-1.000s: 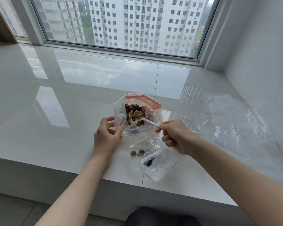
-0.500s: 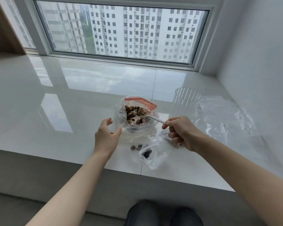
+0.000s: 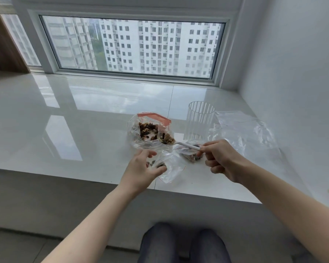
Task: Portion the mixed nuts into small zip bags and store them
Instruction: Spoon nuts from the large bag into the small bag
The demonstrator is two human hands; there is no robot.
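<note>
A clear bag of mixed nuts point(image 3: 149, 130) with an orange zip strip stands open on the white sill. My right hand point(image 3: 221, 158) pinches the handle of a white spoon point(image 3: 186, 144), and the spoon's bowl, heaped with nuts point(image 3: 166, 139), hangs at the big bag's right edge. In front lies a small zip bag point(image 3: 171, 169) with a few dark nuts inside. My left hand point(image 3: 142, 168) touches its left side with loosely bent fingers. A second small bag with nuts point(image 3: 191, 155) lies just left of my right hand.
A ribbed clear cup point(image 3: 199, 120) stands right of the nut bag. Several empty clear bags point(image 3: 245, 130) are spread toward the right wall. The sill's front edge point(image 3: 103, 182) runs just below my hands. My knees are below it. A window closes the back.
The spoon has come out of the big bag loaded with nuts and moved right. My left hand has left the big bag and dropped to the small bag in front.
</note>
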